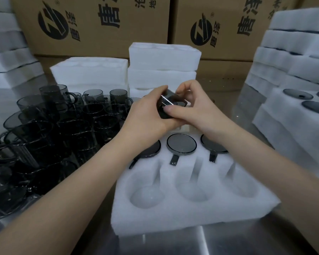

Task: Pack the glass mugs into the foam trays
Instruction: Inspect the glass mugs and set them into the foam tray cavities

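Note:
A white foam tray lies in front of me on the metal table. Its near row has three empty round pockets. The row behind holds three dark glass mugs, the middle mug seen from above with its handle pointing toward me. Above the tray's far end, both hands grip one smoked glass mug. My left hand wraps its left side and my right hand pinches it from the right, thumb across its front. Much of that mug is hidden by fingers.
Several loose smoked glass mugs crowd the table to the left. Stacked empty foam trays stand behind, more foam stacks rise at the left and right, one at the right holding mugs. Cardboard boxes line the back.

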`<state>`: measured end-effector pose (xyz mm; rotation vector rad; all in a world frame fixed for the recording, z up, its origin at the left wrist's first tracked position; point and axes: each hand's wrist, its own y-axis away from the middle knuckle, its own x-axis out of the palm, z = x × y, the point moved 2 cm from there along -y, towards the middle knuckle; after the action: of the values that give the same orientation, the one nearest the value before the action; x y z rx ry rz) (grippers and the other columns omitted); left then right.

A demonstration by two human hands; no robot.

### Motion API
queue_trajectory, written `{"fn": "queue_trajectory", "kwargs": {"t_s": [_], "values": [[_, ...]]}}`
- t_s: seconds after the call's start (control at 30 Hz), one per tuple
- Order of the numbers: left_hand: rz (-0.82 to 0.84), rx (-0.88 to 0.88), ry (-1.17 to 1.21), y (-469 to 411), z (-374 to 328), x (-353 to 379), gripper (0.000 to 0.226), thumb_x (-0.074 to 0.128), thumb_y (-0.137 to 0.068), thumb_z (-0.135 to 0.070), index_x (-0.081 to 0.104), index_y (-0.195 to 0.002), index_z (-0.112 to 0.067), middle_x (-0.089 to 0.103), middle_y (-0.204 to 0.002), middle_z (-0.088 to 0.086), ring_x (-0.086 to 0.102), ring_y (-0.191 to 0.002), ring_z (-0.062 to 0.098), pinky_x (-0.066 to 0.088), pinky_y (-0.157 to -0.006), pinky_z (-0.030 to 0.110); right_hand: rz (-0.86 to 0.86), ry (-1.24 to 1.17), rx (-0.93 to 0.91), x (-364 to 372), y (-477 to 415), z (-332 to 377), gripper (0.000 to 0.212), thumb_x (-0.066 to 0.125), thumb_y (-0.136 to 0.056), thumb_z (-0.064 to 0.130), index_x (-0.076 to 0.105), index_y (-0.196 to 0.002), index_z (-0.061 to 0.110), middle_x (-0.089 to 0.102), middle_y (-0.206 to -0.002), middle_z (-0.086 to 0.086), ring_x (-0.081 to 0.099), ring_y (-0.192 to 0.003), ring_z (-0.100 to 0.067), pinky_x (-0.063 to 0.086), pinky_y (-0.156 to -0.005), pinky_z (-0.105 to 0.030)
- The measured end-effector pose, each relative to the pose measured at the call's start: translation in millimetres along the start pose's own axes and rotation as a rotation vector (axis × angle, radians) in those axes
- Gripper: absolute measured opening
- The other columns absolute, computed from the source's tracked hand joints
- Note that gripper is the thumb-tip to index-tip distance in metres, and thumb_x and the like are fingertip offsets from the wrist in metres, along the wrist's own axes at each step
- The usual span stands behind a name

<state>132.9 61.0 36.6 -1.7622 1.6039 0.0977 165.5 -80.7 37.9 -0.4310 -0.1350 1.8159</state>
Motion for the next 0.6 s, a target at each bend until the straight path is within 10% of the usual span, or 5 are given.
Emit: {"fn": "queue_trajectory", "kwargs": {"t_s": [0.23, 0.6], "values": [[0.030, 0.114, -0.101, 6, -12, -1, 0.046, 0.072, -0.070, -0.021, 0.063, -0.115, -0.026, 0.071, -0.090, -0.009, 0.064, -0.085, 0.009, 0.048, -0.077, 0.026, 0.083, 0.282, -0.079, 4, 4, 1, 0.047, 0.073, -0.082, 0.035, 0.041, -0.115, 0.023, 0.070, -0.093, -0.003, 0.062, -0.072, -0.004, 0.052, -0.066, -0.020], [-0.029, 0.160, -0.020, 8, -14, -3, 0.044, 0.079, -0.073, -0.027, 0.064, -0.114, -0.028, 0.069, -0.087, -0.016, 0.061, -0.085, -0.002, 0.045, -0.073, 0.011, 0.017, 0.064, -0.182, 4, 5, 7, 0.015, 0.046, -0.103, 0.027, 0.047, -0.091, 0.018, 0.064, -0.072, 0.002, 0.061, -0.065, -0.008, 0.047, -0.055, -0.022]]}}
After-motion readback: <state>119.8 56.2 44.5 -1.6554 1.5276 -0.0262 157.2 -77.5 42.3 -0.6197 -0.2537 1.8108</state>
